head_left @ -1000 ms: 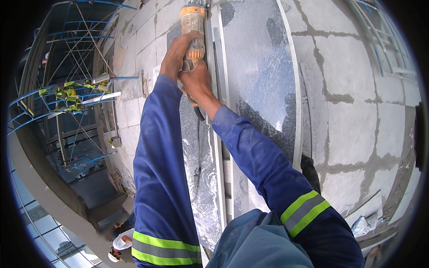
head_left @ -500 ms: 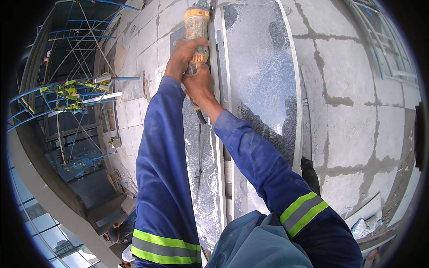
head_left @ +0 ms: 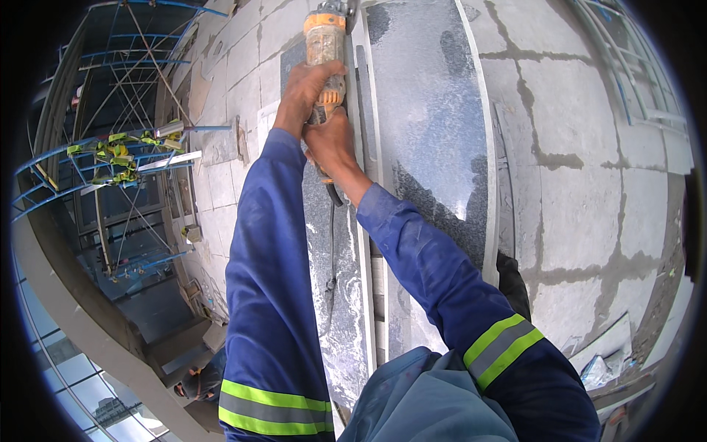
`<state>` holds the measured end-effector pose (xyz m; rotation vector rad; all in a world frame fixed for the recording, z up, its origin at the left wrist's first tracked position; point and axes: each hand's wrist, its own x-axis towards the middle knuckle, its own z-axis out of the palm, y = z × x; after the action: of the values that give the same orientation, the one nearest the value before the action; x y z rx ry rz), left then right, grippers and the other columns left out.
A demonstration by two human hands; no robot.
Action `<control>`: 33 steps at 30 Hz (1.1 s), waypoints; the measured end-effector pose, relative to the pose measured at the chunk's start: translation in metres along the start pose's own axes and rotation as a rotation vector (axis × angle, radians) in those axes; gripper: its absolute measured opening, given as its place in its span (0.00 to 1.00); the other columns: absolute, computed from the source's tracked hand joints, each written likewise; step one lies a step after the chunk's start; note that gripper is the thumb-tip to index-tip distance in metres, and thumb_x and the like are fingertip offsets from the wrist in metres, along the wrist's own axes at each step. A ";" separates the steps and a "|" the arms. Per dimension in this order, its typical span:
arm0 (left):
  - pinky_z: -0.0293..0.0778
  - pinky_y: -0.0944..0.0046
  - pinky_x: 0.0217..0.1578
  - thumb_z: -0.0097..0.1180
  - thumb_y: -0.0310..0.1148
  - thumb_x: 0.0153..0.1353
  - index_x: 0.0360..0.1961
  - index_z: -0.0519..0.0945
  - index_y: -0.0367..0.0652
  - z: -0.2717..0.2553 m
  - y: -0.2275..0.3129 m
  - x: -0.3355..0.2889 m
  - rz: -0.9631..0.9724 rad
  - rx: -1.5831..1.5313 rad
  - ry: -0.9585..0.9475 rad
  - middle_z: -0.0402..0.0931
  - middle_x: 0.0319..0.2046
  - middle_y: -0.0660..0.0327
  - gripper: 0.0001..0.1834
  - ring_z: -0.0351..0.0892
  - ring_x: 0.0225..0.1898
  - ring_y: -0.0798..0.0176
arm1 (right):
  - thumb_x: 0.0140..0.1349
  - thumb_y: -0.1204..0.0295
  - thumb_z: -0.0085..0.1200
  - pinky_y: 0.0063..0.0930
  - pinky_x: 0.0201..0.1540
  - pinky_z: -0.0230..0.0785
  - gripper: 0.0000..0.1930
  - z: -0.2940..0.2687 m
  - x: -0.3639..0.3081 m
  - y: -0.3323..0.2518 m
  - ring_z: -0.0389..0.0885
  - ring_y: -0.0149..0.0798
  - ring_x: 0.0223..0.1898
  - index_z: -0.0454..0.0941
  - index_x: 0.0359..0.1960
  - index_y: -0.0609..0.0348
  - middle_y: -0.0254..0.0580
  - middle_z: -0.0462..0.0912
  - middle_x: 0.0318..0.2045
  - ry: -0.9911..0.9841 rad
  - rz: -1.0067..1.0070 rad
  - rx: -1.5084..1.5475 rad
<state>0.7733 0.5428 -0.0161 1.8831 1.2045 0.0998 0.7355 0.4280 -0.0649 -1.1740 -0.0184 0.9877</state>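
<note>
Head view, seen from above. Crumpled clear plastic (head_left: 598,370), possibly a bag, lies at lower right; whether it holds anything cannot be told. Yellow-green straps (head_left: 116,155) are draped over the blue tubes of a scaffold (head_left: 210,128) at left. An orange-and-grey power tool (head_left: 325,48) occupies the upper centre, above the right side of a narrow dark slab (head_left: 350,324) streaked with white; its front end meets the picture's edge, and contact with the stone cannot be judged. Fingers of the left hand (head_left: 303,92) are wrapped around the tool's body; those of the right hand (head_left: 335,141) are clamped on its rear part. A dark cord (head_left: 331,236) trails along the narrow slab. Just to the right, beyond a gap, lies a wide slab (head_left: 434,110), pale-edged and partly shiny. The right sleeve (head_left: 420,243) crosses both, hiding part of the gap. Pale paving (head_left: 582,214) surrounds them. A dark-clothed co-worker (head_left: 202,379) is partly visible at lower left.
</note>
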 end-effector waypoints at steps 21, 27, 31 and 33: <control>0.88 0.53 0.39 0.83 0.44 0.55 0.60 0.85 0.26 -0.004 -0.002 0.006 -0.037 -0.018 -0.078 0.89 0.42 0.51 0.39 0.91 0.35 0.53 | 0.64 0.74 0.71 0.46 0.33 0.89 0.28 -0.006 -0.002 -0.005 0.97 0.55 0.32 0.71 0.59 0.79 0.68 0.92 0.41 -0.074 0.053 -0.007; 0.88 0.53 0.40 0.82 0.45 0.55 0.60 0.85 0.27 0.000 0.003 0.012 -0.063 0.024 -0.066 0.89 0.45 0.50 0.38 0.91 0.37 0.53 | 0.64 0.73 0.73 0.44 0.30 0.86 0.26 -0.008 0.007 -0.006 0.95 0.52 0.29 0.74 0.56 0.78 0.63 0.92 0.39 -0.046 0.031 -0.013; 0.88 0.51 0.36 0.84 0.44 0.51 0.55 0.90 0.24 -0.001 -0.008 0.020 -0.029 -0.052 -0.003 0.91 0.42 0.47 0.37 0.92 0.34 0.51 | 0.64 0.75 0.73 0.41 0.25 0.83 0.21 -0.002 0.009 -0.007 0.93 0.47 0.26 0.78 0.53 0.76 0.57 0.92 0.36 -0.025 0.037 -0.009; 0.88 0.51 0.36 0.85 0.43 0.51 0.55 0.89 0.24 0.001 -0.008 0.022 -0.040 -0.073 -0.007 0.91 0.42 0.47 0.37 0.92 0.34 0.51 | 0.65 0.74 0.73 0.42 0.28 0.86 0.23 -0.004 0.013 -0.006 0.95 0.49 0.28 0.76 0.55 0.76 0.60 0.92 0.37 -0.039 0.050 -0.032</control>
<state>0.7794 0.5605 -0.0302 1.7938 1.2173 0.1139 0.7491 0.4332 -0.0675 -1.1897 -0.0361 1.0574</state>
